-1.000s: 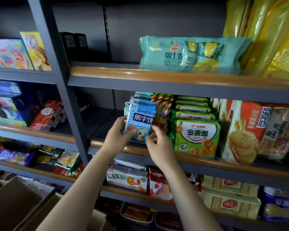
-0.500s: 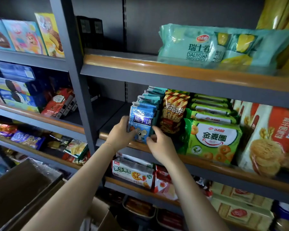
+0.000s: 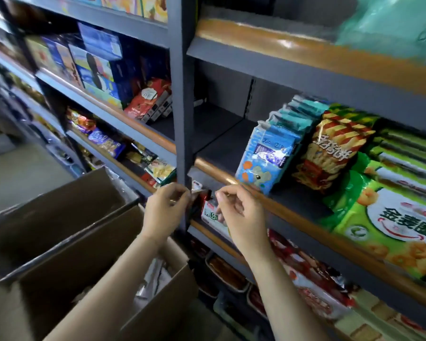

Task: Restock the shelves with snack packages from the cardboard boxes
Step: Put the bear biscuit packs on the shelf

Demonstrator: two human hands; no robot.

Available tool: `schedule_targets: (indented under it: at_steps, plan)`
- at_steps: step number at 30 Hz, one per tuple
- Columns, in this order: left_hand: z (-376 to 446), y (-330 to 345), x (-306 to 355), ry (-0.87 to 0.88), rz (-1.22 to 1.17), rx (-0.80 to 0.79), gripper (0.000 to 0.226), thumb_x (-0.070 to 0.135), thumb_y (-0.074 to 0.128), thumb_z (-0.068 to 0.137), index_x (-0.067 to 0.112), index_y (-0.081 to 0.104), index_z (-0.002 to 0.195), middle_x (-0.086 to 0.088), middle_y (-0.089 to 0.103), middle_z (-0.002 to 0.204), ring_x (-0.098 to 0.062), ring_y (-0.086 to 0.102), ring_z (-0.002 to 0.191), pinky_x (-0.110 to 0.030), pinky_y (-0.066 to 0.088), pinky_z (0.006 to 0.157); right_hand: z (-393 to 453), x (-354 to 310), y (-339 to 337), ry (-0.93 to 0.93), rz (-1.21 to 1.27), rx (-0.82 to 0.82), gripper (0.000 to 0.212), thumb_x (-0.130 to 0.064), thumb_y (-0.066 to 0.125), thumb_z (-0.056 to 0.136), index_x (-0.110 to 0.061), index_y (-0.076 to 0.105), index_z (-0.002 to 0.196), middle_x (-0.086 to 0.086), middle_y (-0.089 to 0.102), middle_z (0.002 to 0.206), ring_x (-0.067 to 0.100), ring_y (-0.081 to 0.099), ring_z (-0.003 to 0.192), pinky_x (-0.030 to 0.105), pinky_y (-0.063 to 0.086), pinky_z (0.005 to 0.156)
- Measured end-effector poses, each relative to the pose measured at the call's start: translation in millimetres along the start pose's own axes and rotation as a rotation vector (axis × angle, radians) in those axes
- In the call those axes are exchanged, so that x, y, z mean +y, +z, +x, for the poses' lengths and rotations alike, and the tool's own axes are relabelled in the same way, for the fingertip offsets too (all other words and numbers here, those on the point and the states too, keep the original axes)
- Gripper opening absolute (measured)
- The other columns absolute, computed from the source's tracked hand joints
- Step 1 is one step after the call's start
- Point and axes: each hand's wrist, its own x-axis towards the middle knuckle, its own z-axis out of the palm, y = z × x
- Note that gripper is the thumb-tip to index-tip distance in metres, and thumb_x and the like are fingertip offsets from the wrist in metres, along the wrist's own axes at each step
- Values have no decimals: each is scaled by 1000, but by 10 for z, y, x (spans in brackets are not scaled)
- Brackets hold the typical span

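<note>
Head view: we see the left hand (image 3: pixel 166 209) and right hand (image 3: pixel 239 212) with fingers loosely curled, holding nothing, just below the shelf (image 3: pixel 293 212) edge. The blue snack packages (image 3: pixel 266 158) stand on it, up-right of the right hand; the cardboard boxes (image 3: pixel 67 232) sit lower left.

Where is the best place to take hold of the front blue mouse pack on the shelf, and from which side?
I would pinch the blue pack by its top edge, coming from the front and above. It stands upright, leaning back on the row behind, with its top clear. The striped pack crowds its right side; its left side is also free.
</note>
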Motion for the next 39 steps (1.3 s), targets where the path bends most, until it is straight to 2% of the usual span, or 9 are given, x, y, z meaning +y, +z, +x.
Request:
schedule_targets:
  at_steps: [3, 6, 12, 19, 23, 26, 30, 33, 39]
  plan:
    - [-316, -268, -614, -241, 31, -2, 8, 21, 66, 96, 24, 73, 93, 9, 69, 88, -9, 65, 87, -27, 52, 78, -112, 381, 415, 194, -27, -191, 17, -20, 55, 101, -27, 65, 89, -4, 66, 71, 11, 63, 66, 29, 52, 64]
    - [-695, -638, -1175, -394, 153, 32, 13, 22, 72, 93, 31, 73, 84, 16, 68, 84, -2, 64, 83, -6, 42, 71, -308, 732, 946, 334, -76, -412, 24, -23, 50, 101, -33, 65, 85, -5, 67, 74, 13, 64, 69, 37, 54, 65]
    - [-1318, -1456, -2240, -697, 245, 285, 13, 28, 81, 84, 16, 77, 86, 0, 70, 89, -22, 66, 91, -36, 51, 83, -653, 954, 2167, 393, -83, -657, 11, -17, 67, 94, -22, 67, 84, -10, 66, 74, 1, 64, 72, 22, 50, 69]
    - [-1527, -1741, -3342, -954, 202, 308, 88, 34, 78, 86, 10, 30, 156, -11, 39, 156, -27, 35, 144, -40, 28, 121, -1023, 1417, 3598, 851, -84, -798, 7, -17, 62, 95, -15, 65, 89, 0, 66, 83, 11, 65, 71, 31, 55, 67]
    - [-1674, -1607, -3706, -977, 30, 253, 70, 22, 72, 90, 21, 38, 150, 2, 54, 144, -19, 51, 133, -35, 43, 104, -1276, 1956, 4209, 984, -265, -854, 3, -18, 62, 95, -16, 63, 98, 3, 63, 89, 16, 59, 79, 21, 48, 63]
    - [-1751, -1613, -3820, -992, -114, 289, 59, 20, 69, 91, 30, 45, 144, 10, 61, 130, -11, 59, 120, -34, 48, 98, -1411, 2346, 4498, 1008, -346, -870, 34, -6, 52, 99, -8, 59, 132, 12, 63, 118, 26, 60, 108, 3, 34, 52]
    - [-1807, -1609, -3921, -981, -224, 318, 67, 37, 67, 84, 39, 42, 146, 10, 59, 137, -10, 58, 125, -48, 51, 104, -1653, 2846, 4801, 888, -483, -868, 44, -26, 63, 96, -28, 55, 139, -4, 57, 138, 17, 50, 131, 16, 37, 99]
    - [-1853, -1553, -3975, -996, -208, 335, 69, 44, 65, 83, 44, 39, 147, 14, 58, 138, -9, 59, 125, -48, 53, 102, -1812, 3174, 5014, 936, -564, -898, 52, -26, 65, 96, -17, 47, 143, 3, 55, 139, 23, 51, 131, 13, 40, 94]
    - [-1919, -1488, -4058, -903, -139, 354, 68, 34, 64, 87, 31, 39, 151, 11, 60, 136, -8, 59, 123, -32, 54, 100, -2142, 3559, 5369, 751, -828, -903, 86, -39, 69, 90, -1, 22, 152, 21, 35, 153, 33, 35, 141, 40, 30, 117]
